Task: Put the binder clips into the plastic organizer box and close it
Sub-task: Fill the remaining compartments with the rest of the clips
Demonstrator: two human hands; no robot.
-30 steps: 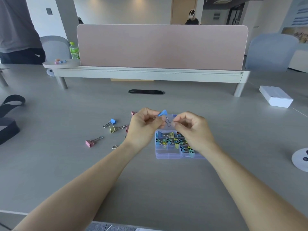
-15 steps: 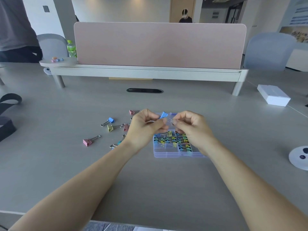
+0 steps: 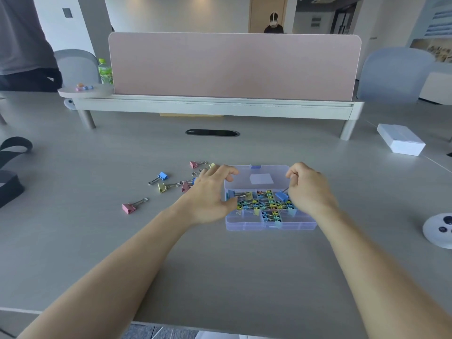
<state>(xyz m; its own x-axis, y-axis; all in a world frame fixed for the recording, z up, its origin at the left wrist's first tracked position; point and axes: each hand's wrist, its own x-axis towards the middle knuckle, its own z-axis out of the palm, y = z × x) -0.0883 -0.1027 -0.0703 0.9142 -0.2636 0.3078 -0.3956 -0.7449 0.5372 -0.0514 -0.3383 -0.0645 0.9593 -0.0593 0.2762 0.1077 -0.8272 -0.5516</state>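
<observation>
Saw a black strap [image 3: 14,152] at the far left of the grey table [image 3: 220,265]. Next found a lone pink binder clip [image 3: 129,208] lying flat, with its wire handle pointing away and to the right. Past it, spotted a loose blue binder clip [image 3: 162,176] with its handle pointing left and toward the person, and just beside that a yellow binder clip [image 3: 162,187] with its handles pointing right. Saw a far pink binder clip [image 3: 193,164] a bit farther back, handles to the right too. Found more clips partly hidden behind the left hand [image 3: 210,194].

Saw that hand spread wide with bent fingers, holding nothing, its thumb at the left side of the plastic organizer box [image 3: 269,226]. Found the box in the middle of the table, its long side running left to right. Saw its lid [image 3: 261,178] open and lying flat on the far side. Noticed lots of little clips packed in the middle rows.

Saw the right hand [image 3: 309,189] pinching the wire handle of a held blue binder clip [image 3: 281,196], blue end pointing down and left over the right part of the box.

Farther right, well apart, saw a white carton [image 3: 401,142] and a round white gadget [image 3: 440,230].
</observation>
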